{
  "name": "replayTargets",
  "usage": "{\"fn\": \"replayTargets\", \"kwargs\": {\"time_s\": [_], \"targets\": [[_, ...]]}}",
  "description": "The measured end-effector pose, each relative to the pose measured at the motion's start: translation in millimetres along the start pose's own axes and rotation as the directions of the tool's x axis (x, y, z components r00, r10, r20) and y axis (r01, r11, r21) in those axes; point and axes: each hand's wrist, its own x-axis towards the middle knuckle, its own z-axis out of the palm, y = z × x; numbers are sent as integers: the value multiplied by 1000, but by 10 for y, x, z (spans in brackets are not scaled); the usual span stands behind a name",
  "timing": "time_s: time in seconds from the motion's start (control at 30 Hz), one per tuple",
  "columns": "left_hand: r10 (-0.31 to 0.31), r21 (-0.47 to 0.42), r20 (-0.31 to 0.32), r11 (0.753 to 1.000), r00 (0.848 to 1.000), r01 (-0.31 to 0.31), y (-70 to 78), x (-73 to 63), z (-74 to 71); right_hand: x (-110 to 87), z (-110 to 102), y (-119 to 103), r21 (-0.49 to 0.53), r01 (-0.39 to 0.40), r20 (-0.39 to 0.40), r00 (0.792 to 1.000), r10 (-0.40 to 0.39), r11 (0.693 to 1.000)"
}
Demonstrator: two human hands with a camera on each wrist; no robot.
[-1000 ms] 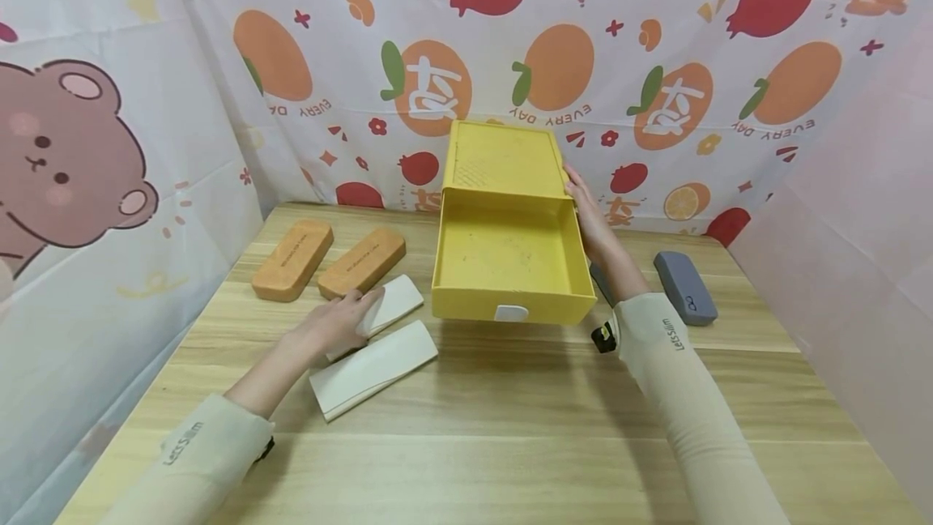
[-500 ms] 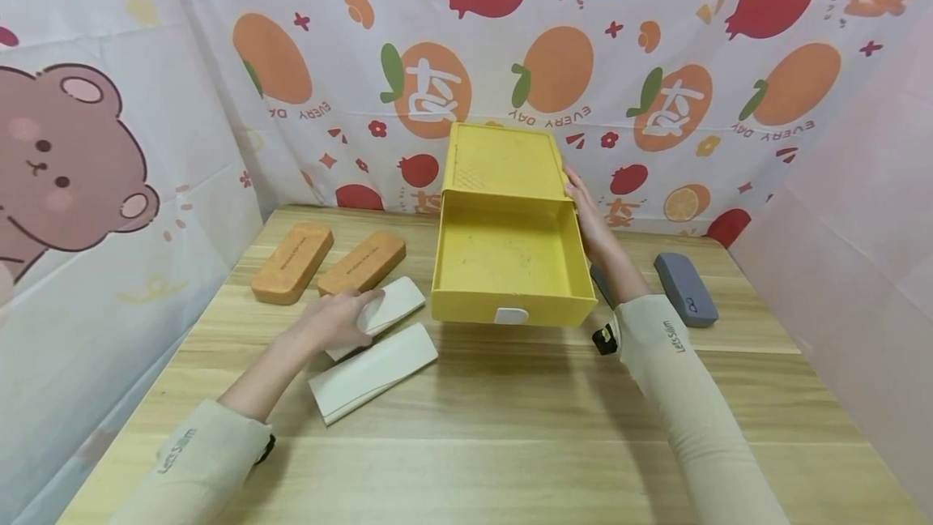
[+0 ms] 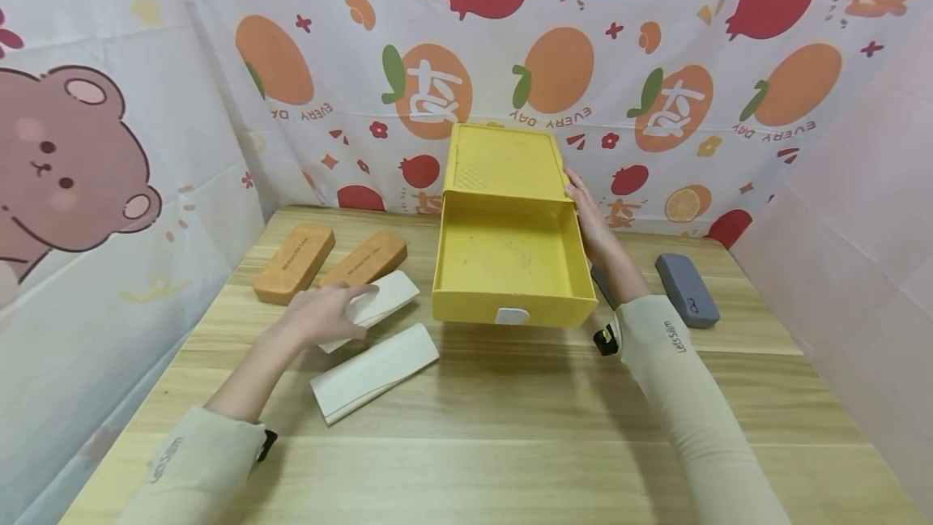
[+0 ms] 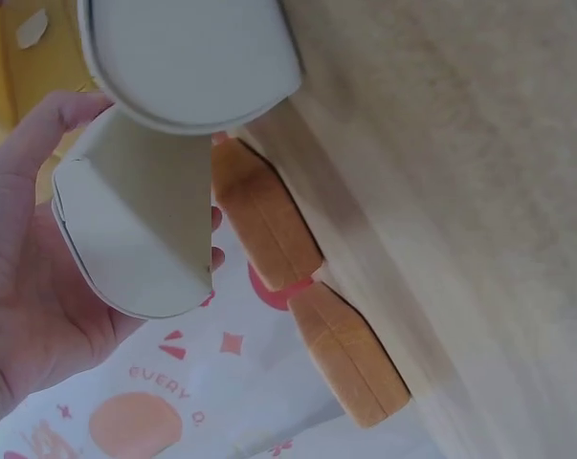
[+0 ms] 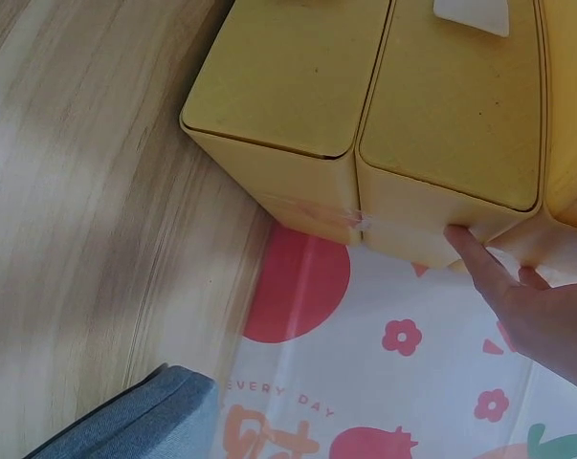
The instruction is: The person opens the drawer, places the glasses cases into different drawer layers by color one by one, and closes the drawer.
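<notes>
On wood table (image 3: 539,444), probably early: yellow drawer (image 3: 466,305) open mid-frame, nothing inside. Gripping white case (image 3: 394,294), left of centre, with left hand (image 3: 321,318); touching box (image 3: 510,156) with unclenched right hand (image 3: 589,213). Still out: second white case (image 3: 375,371), orange cases (image 3: 295,262).

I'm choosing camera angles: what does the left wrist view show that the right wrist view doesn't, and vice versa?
Left wrist only: the left hand holding a white case, another white case, two orange cases.
Right wrist only: the right hand touching the yellow box, a gray case.
Both: part of the yellow box, wooden table, patterned backdrop.
</notes>
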Motion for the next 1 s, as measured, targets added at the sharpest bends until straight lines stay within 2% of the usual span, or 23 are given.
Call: {"fn": "replayTargets", "kwargs": {"time_s": [0.13,0.3,0.63,0.83,1.0], "targets": [[6,3,-54,1000,999,-6,8,-17,-54,1,-1,-1,-6,-2,0,1000,2,1000],[6,-4,-88,1000,996,-6,33,-15,-145,-9,7,-10,-13,-7,-6,1000,6,1000],[-22,-51,-155,999,988,14,125,-56,-423,-12,11,-8,-23,0,-9,1000,-1,1000],[-8,-56,-211,998,977,-4,166,-95,-550,0,5,14,-19,-5,-16,1000,4,1000],[-7,-58,-232,998,973,-6,235,-138,-674,-1,8,20,-10,0,-17,1000,0,1000]]}}
